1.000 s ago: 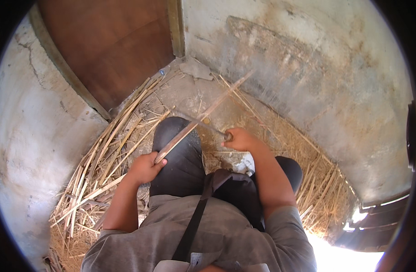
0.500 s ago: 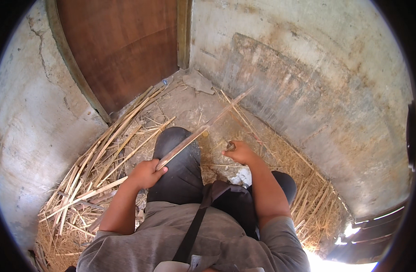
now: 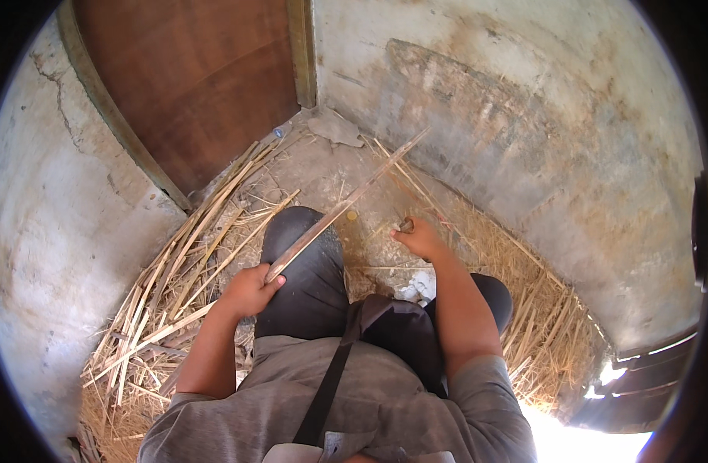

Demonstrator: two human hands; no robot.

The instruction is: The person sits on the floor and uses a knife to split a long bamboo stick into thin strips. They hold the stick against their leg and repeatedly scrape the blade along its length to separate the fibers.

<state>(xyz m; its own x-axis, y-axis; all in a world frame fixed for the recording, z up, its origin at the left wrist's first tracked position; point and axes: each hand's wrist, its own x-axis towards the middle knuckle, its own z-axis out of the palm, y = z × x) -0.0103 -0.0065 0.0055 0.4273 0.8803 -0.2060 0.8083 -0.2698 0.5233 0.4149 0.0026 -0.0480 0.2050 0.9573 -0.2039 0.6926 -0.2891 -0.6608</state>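
Note:
My left hand (image 3: pixel 248 292) is closed round the near end of a long split bamboo strip (image 3: pixel 348 202). The strip passes over my left knee (image 3: pixel 294 229) and slants up to the right, its far tip off toward the wall. To the right of the strip and apart from it, my right hand (image 3: pixel 425 239) is closed round a small object with a dark, rounded end (image 3: pixel 406 225). Most of that object lies hidden in the fist, so its kind does not show.
Long split strips (image 3: pixel 192 251) lie heaped on the left along the wall. Shavings (image 3: pixel 539 332) cover the floor at right. A white crumpled thing (image 3: pixel 420 287) lies between my legs. A brown door (image 3: pixel 192 85) and stained walls (image 3: pixel 508 116) close in the corner.
My right hand has moved slightly right and up, farther from the strip. The left hand still holds the strip in nearly the same place; the whole view has shifted a little.

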